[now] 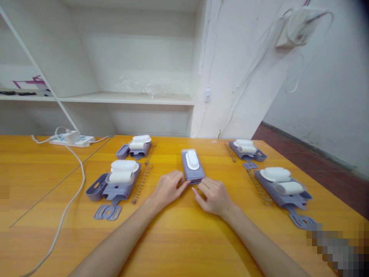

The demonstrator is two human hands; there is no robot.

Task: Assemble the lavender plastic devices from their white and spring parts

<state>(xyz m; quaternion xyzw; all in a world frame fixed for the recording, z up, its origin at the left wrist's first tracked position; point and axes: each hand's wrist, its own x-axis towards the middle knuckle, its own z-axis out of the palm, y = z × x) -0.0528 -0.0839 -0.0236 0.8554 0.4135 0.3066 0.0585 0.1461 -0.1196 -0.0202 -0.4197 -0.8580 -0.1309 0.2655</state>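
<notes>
A grey-purple box [194,174] lies flat at the middle of the table, with a white ribbed oval piece [192,160] on its top face. My left hand [170,186] rests at the box's near left corner, its thumb stretched toward the front edge. At the near right corner is my right hand [213,195], fingertips by the box and thumb held apart from them. Neither hand wraps around the box; whether the fingertips press on it is hard to tell.
Sets of grey-purple parts with white rolls and oval pieces lie at left [122,179] and right [281,184], with smaller sets behind. Coil springs [142,184] lie beside them. A white cable [82,184] runs from a power strip [72,139] along the left. Shelves stand behind.
</notes>
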